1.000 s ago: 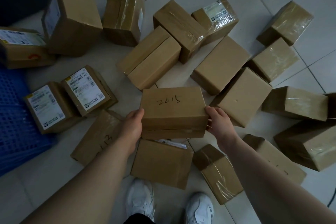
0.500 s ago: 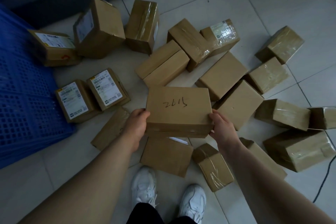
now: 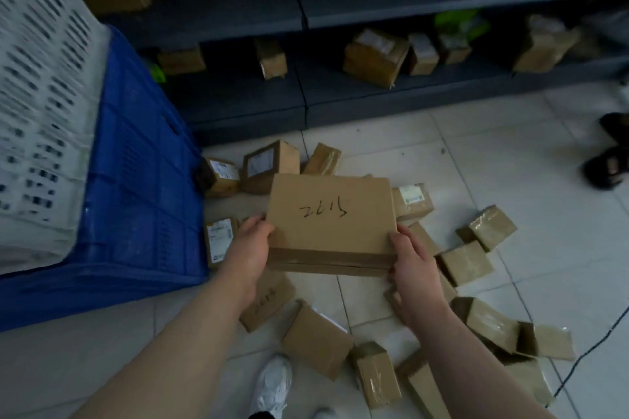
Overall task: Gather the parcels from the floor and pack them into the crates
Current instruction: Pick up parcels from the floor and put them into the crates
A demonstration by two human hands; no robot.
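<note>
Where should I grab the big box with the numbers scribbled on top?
By its two short ends, one of your hands coming in from each side. The box is wide and flat, probably too broad for one hand. The left hand and right hand hold it that way.

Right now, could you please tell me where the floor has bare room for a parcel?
Bare tile lies lower left, between the blue crate and the white shoe, and far right, between the shelf base and the taped parcels. Under the held box, parcels crowd together.
</note>
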